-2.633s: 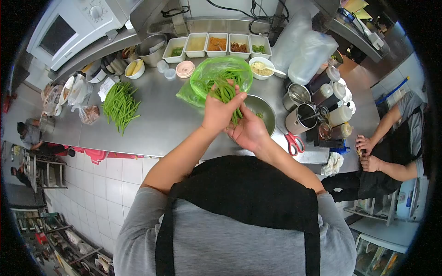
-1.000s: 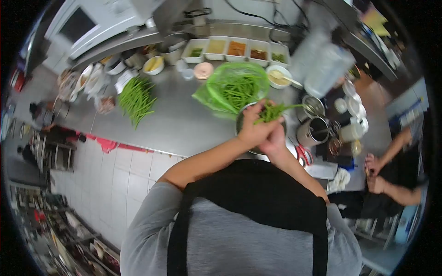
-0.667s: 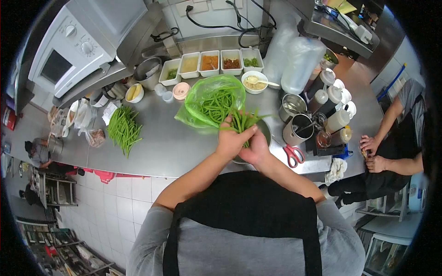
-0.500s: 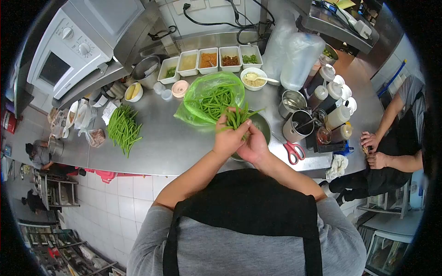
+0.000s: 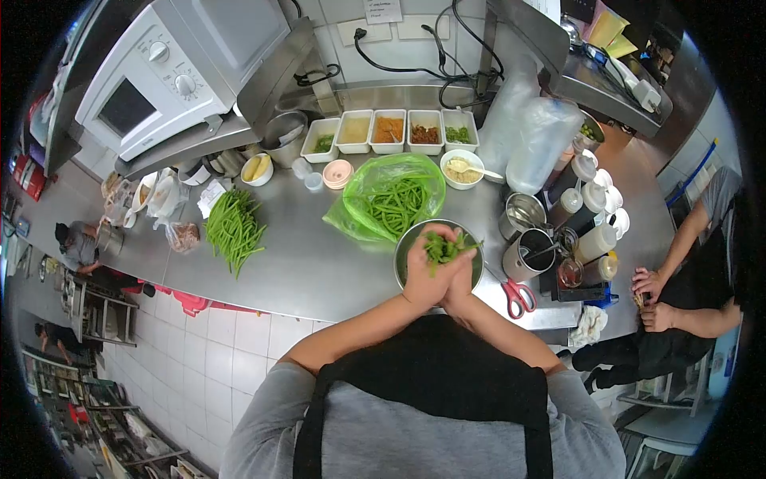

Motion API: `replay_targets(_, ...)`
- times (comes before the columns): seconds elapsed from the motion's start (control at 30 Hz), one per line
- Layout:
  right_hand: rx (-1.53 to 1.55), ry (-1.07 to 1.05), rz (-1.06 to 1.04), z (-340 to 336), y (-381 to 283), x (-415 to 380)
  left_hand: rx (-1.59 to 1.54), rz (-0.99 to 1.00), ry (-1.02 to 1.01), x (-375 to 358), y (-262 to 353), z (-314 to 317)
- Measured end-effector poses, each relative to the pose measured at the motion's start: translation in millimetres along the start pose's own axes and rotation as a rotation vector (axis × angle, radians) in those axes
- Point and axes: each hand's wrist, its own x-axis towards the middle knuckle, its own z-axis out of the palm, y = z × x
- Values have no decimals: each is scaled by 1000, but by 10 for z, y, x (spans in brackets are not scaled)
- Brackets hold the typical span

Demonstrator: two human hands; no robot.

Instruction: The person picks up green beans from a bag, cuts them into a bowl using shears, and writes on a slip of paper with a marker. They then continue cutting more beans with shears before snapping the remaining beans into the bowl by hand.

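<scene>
My left hand [image 5: 425,275] and my right hand [image 5: 458,277] are cupped against each other around a bunch of green beans [image 5: 444,249]. The bean ends poke out above the fingers. Directly under them is a metal bowl [image 5: 398,263]; my hands and forearms hide much of its inside. Just behind the bowl, a green plastic bag [image 5: 341,219] lies open with more green beans in it. Red-handled scissors [image 5: 517,299] rest to the right of the bowl. Farther left, a loose pile of long green beans [image 5: 233,227] lies on the steel counter [image 5: 295,271].
White trays [image 5: 353,132] of ingredients line the back, near a bowl with a spoon [image 5: 463,172]. At right stand a metal pot [image 5: 528,255] and several squeeze bottles [image 5: 597,242]. A microwave [image 5: 159,80] sits upper left. Another person's hands [image 5: 653,299] are at the right edge.
Both hands have moved from the bag's near edge down over the metal bowl, still holding the green beans. The whole view has shifted slightly.
</scene>
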Motion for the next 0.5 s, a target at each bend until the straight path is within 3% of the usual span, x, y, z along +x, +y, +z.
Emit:
replay_targets(0.03, 116, 96, 80, -3, 65, 15, 90, 62, -126, 59, -22, -70)
replay_targets(0.13, 355, 224, 225, 4, 178, 80, 216, -201, -269, 181, 72, -204)
replay_targets(0.17, 368, 167, 204, -20, 160, 109, 190, -262, -212, 178, 37, -206)
replay_targets(0.27, 419, 10, 145, -125, 93, 137, -12, -59, 30, 150, -157, -129)
replay_targets(0.43, 395, -185, 115, -236, 173, 90, 71, -115, 97, 32, -238, -60)
replay_targets(0.5, 406, -194, 114, -162, 131, 78, 192, -27, 30, -52, -230, -27)
